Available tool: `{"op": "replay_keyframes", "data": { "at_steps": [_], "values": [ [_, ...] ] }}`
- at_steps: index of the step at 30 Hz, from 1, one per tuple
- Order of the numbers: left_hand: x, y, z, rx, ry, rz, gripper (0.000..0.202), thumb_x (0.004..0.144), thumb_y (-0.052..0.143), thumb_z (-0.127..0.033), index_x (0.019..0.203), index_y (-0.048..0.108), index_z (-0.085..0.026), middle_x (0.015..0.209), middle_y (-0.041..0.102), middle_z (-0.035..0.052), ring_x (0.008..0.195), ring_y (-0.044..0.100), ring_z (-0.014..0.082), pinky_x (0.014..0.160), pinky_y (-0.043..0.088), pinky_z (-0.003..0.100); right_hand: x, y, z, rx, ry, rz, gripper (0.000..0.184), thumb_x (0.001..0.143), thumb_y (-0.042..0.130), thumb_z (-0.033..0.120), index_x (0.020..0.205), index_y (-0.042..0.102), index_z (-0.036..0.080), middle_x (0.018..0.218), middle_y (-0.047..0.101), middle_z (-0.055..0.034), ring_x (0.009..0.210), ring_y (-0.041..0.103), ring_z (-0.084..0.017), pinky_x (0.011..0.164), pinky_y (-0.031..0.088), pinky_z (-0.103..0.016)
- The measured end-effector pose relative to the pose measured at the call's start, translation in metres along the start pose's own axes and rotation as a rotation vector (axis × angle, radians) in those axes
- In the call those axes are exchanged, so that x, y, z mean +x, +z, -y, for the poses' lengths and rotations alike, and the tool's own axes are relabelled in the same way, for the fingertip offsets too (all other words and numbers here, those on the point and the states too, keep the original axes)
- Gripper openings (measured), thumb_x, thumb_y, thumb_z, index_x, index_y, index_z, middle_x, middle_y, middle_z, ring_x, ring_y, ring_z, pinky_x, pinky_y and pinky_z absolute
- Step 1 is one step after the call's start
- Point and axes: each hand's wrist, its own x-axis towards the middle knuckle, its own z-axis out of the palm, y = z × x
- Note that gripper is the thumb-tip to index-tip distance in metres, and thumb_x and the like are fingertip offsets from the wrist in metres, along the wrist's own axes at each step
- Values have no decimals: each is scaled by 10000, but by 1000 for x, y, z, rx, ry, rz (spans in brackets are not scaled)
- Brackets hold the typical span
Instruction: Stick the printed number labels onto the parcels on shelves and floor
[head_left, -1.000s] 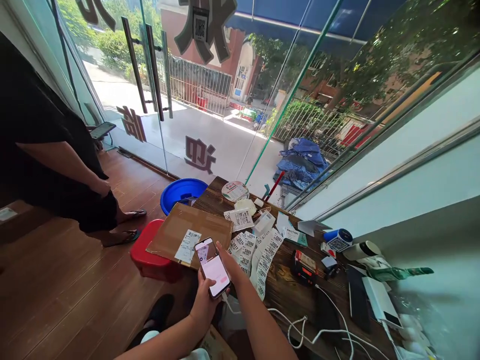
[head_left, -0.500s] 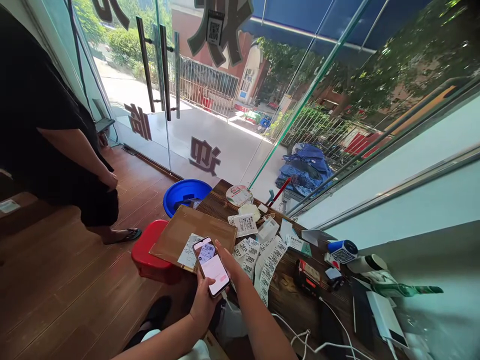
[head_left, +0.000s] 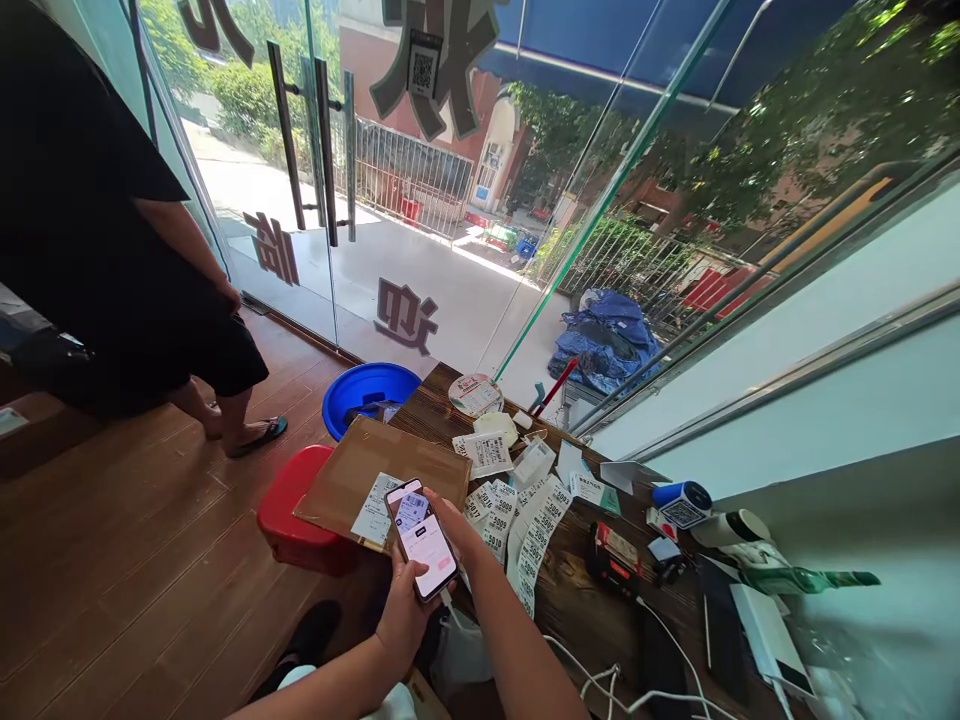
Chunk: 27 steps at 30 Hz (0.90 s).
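Observation:
A smartphone (head_left: 424,548) with a lit screen is held between my two hands, a white cable running from its lower end. My left hand (head_left: 403,597) wraps its lower left side, thumb over the screen. Along the phone's right edge my right hand (head_left: 453,530) is closed, its fingers partly hidden behind the phone. On the screen a barcode picture shows at the top and a pale panel below. Behind the phone lies a flat cardboard box (head_left: 405,457) with a white shipping label (head_left: 373,515), partly covered by the phone.
Numbered label strips (head_left: 538,540) lie on the dark wooden table (head_left: 574,580), near a black-and-red device (head_left: 613,558). A green bottle (head_left: 810,580) lies at right. A red stool (head_left: 292,505) and blue tub (head_left: 360,385) stand at left. A person in black (head_left: 112,260) stands near the glass door.
The person at the left has shifted to the right, with both feet now showing. A small dark box has appeared on the phone's screen. Both hands keep their hold on the phone.

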Motion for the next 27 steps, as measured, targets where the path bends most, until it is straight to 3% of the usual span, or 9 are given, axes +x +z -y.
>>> {"op": "replay_keyframes", "data": {
  "at_steps": [4, 9, 14, 18, 22, 27],
  "values": [
    [-10, 0, -5, 51, -27, 39, 681, 659, 517, -147, 1287, 316, -313, 1042, 602, 49, 810, 637, 213, 697, 537, 367, -7, -1, 9, -11, -36, 0, 376, 684, 649, 518, 762, 624, 151, 629, 634, -1, 527, 540, -114, 526, 390, -223],
    [-18, 5, -13, 63, -86, 109, 791, 602, 556, -194, 1332, 275, -310, 1104, 588, 64, 858, 632, 248, 695, 534, 385, -37, -11, 12, -32, -84, -44, 299, 628, 671, 392, 807, 622, 158, 631, 629, 18, 531, 537, -112, 535, 391, -226],
    [-20, 6, -7, 155, -171, 200, 849, 563, 566, -227, 1352, 267, -314, 1103, 605, 67, 884, 626, 257, 672, 516, 345, -57, -18, 11, -35, -176, -204, 407, 616, 691, 446, 908, 611, 175, 755, 663, -3, 564, 552, -118, 551, 410, -240],
    [-24, 6, 4, 220, -196, 275, 915, 522, 586, -242, 1372, 250, -293, 1129, 609, 88, 917, 616, 280, 641, 494, 315, -63, -23, 11, -43, -257, -366, 454, 552, 776, 470, 850, 581, 189, 773, 655, -6, 653, 584, -146, 608, 458, -261],
    [-27, 8, 13, 274, -232, 271, 987, 463, 591, -201, 1381, 240, -291, 1093, 630, 79, 953, 604, 282, 673, 484, 307, -70, -29, 3, -45, -290, -479, 481, 502, 830, 464, 798, 567, 191, 741, 644, -9, 684, 596, -168, 625, 481, -278],
    [-28, 3, 23, 358, -242, 309, 929, 506, 563, -225, 1378, 245, -268, 1087, 636, 89, 910, 611, 287, 606, 479, 306, -89, -35, -17, 31, -306, -504, 507, 634, 679, 615, 898, 551, 202, 741, 644, -4, 615, 586, -151, 572, 472, -270]
  ]
}}
